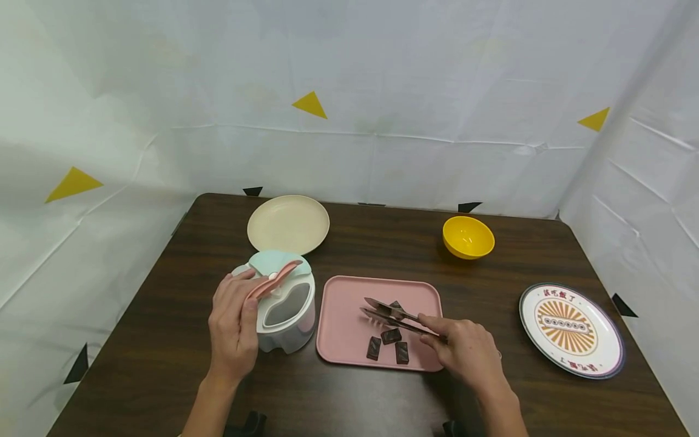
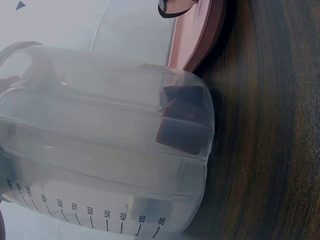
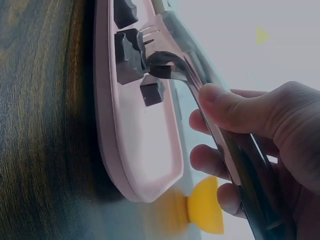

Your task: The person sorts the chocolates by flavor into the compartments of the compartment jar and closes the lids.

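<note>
Sheeting (image 1: 382, 67), creased and white, backs a dark wood-grain table (image 1: 349, 397). The left hand (image 1: 232, 321) pinches a translucent plastic canister's (image 1: 292, 331) curved pink handle (image 1: 273, 283); the right hand (image 1: 469, 351) grips silver metal tongs (image 1: 403, 314), partly hiding one dark block (image 1: 395, 304) on a pink rectangular tray (image 1: 344, 321).

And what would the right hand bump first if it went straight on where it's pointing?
The right hand, led by the metal tongs it holds, would probably meet a dark block on the pink tray first. Depth is hard to judge, though.
</note>
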Tool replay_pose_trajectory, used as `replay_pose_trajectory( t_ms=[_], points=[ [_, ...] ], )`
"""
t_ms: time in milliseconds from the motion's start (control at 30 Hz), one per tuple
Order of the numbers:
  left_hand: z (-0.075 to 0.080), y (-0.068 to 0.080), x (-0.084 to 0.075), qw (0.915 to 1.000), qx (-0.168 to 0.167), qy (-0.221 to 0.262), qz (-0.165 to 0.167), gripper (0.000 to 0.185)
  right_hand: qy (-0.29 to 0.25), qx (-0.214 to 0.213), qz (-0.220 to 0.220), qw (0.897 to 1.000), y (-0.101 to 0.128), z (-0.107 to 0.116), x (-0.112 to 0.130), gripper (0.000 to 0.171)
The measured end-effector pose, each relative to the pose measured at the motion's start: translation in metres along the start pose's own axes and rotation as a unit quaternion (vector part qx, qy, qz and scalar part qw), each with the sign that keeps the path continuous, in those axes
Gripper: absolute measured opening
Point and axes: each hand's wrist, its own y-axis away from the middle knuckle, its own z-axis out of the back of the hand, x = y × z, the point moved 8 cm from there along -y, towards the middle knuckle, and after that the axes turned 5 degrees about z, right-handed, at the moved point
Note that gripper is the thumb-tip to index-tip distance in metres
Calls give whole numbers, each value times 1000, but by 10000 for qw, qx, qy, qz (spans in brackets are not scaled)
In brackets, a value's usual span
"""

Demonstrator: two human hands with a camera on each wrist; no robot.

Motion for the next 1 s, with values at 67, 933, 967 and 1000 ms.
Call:
replay_pose_trajectory(
  t_ms=[67,933,967,1000],
  points=[
    [0,0,0,10000,1,2,-1,30,9,-28,-19,10000,0,0,0,36],
    [0,-2,-5,10000,-45,6,-20,29,-1035,-1881,2214,9513,-7,62,82,27],
    [1,-2,-5,10000,-50,6,-28,29,-1119,-1921,2316,9471,-9,62,88,25],
    [1,-3,-5,10000,-56,12,-37,29,-1167,-1978,2442,9422,-10,63,94,26]
  ],
)
